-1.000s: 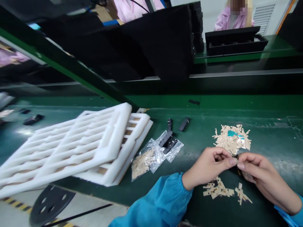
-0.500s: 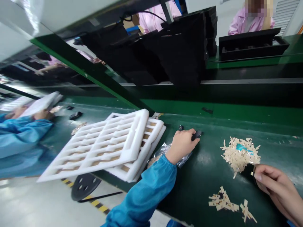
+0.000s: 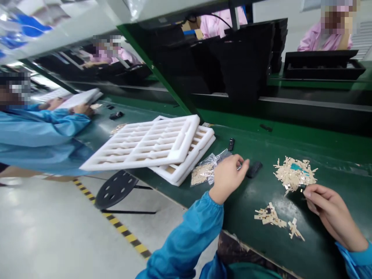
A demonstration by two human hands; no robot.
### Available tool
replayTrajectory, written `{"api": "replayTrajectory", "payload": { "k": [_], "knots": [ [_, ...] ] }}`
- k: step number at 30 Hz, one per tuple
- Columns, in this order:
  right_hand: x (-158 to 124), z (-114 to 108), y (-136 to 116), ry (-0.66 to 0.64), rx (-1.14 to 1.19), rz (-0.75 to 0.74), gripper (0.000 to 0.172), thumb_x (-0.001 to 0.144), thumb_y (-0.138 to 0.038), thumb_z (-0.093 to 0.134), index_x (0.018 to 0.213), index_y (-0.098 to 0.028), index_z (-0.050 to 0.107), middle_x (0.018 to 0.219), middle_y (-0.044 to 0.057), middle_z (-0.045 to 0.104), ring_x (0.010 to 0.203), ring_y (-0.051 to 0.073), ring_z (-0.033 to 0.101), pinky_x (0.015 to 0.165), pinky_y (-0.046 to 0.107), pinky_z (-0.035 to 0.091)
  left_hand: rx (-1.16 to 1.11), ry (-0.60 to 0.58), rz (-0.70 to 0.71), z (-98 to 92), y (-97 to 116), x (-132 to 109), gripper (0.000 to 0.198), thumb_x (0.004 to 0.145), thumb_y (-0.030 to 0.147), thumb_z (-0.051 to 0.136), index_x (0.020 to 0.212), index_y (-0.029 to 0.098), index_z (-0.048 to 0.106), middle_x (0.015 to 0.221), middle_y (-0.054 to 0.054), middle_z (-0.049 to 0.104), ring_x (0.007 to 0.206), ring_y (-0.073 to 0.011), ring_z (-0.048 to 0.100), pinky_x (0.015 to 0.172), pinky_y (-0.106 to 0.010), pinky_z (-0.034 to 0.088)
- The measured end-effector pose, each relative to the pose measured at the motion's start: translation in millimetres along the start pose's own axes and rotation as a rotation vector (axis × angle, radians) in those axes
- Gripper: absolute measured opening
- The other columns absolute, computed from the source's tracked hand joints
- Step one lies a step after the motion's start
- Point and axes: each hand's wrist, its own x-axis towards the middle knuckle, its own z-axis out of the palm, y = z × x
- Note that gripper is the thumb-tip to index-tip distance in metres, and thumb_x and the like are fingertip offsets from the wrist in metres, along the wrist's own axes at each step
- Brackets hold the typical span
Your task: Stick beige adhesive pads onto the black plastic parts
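Note:
My left hand (image 3: 229, 176) is above the green bench with its fingers curled towards the thumb. A small shiny bit shows between them, too little to name. Just right of the thumb is a black plastic part (image 3: 255, 169), slightly blurred; whether the hand touches it I cannot tell. Between thumb and forefinger, my right hand (image 3: 327, 205) pinches a small dark piece with a pale tip (image 3: 301, 190). Beyond that hand lies a heap of small beige strips (image 3: 293, 174) with a teal scrap on top. Nearer are two smaller groups of strips (image 3: 270, 215), (image 3: 295, 229).
White foam trays (image 3: 151, 143) lie stacked askew at the left, overhanging the bench edge. A clear bag of beige pieces (image 3: 203, 172) and a small black part (image 3: 231, 144) are beside them. A black stool (image 3: 116, 190) stands below. A co-worker's blue sleeve (image 3: 58, 128) is farther left.
The view has swung left and down. My left hand has drawn a little nearer, and the black part it gripped now shows beyond its thumb. My right hand keeps its pinch near the heap.

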Motion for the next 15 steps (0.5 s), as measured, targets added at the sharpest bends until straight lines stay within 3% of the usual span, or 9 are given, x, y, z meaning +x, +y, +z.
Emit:
{"api": "replayTrajectory", "payload": {
  "k": [3, 12, 15],
  "knots": [
    [3.7, -0.6, 2.6, 0.0, 0.008, -0.025, 0.038, 0.072, -0.049, 0.09, 0.076, -0.016, 0.072, 0.06, 0.0, 0.049, 0.053, 0.013, 0.034, 0.049, 0.026, 0.024, -0.068, -0.055, -0.009, 10.9, 8.9, -5.6, 0.034, 0.092, 0.052, 0.062, 0.097, 0.019, 0.069, 0.092, -0.005, 0.07, 0.087, -0.0235, 0.066, 0.07, -0.031, 0.044],
    [13.2, -1.4, 5.8, 0.026, 0.003, -0.049, 0.04, 0.068, -0.05, 0.092, 0.074, -0.015, 0.073, 0.057, -0.001, 0.047, 0.051, 0.01, 0.034, 0.046, 0.023, 0.025, -0.274, -0.224, -0.063, 9.6, -2.0, 8.9, 0.02, 0.082, 0.038, 0.076, 0.083, 0.019, 0.071, 0.078, -0.002, 0.07, 0.071, -0.0193, 0.064, 0.06, -0.026, 0.038],
    [10.9, 0.1, 2.2, 0.042, -0.003, -0.045, 0.043, 0.066, -0.052, 0.093, 0.072, -0.015, 0.073, 0.056, -0.001, 0.047, 0.05, 0.011, 0.035, 0.046, 0.023, 0.027, -0.351, -0.229, -0.056, 0.0, 1.0, 11.3, 0.014, 0.088, 0.031, 0.069, 0.088, 0.017, 0.07, 0.075, -0.003, 0.068, 0.07, -0.0195, 0.062, 0.063, -0.027, 0.041]
  ]
}}
